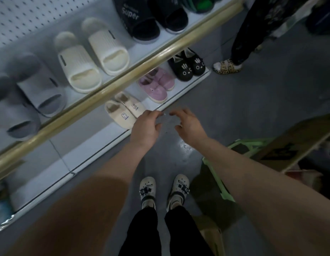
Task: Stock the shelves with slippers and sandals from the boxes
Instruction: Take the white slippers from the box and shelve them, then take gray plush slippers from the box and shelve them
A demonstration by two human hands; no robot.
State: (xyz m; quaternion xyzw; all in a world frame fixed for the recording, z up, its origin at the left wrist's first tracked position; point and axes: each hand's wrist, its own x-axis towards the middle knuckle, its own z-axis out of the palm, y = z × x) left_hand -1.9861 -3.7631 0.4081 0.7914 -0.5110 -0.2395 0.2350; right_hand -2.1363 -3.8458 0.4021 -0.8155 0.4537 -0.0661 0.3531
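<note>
A cream pair of bunny slippers (pixel 123 110) stands on the white bottom shelf (pixel 97 145), with a pink pair (pixel 157 85) and a black cat-face pair (pixel 187 65) further right. On the shelf above sit grey slides (pixel 29 100), cream slides (pixel 92 56) and black slides (pixel 142 19). My left hand (pixel 145 126) hovers just right of the cream bunny slippers, fingers loosely curled and holding nothing. My right hand (pixel 188 124) hangs beside it over the floor, also loosely curled with nothing in it.
A gold rail (pixel 112 84) edges the upper shelf. A green plastic stool (pixel 225 167) and an open cardboard box (pixel 297 141) stand at my right. Another person's leg and leopard-print slipper (pixel 228 66) are at the shelf's far end. My own feet stand on grey floor (pixel 252 108).
</note>
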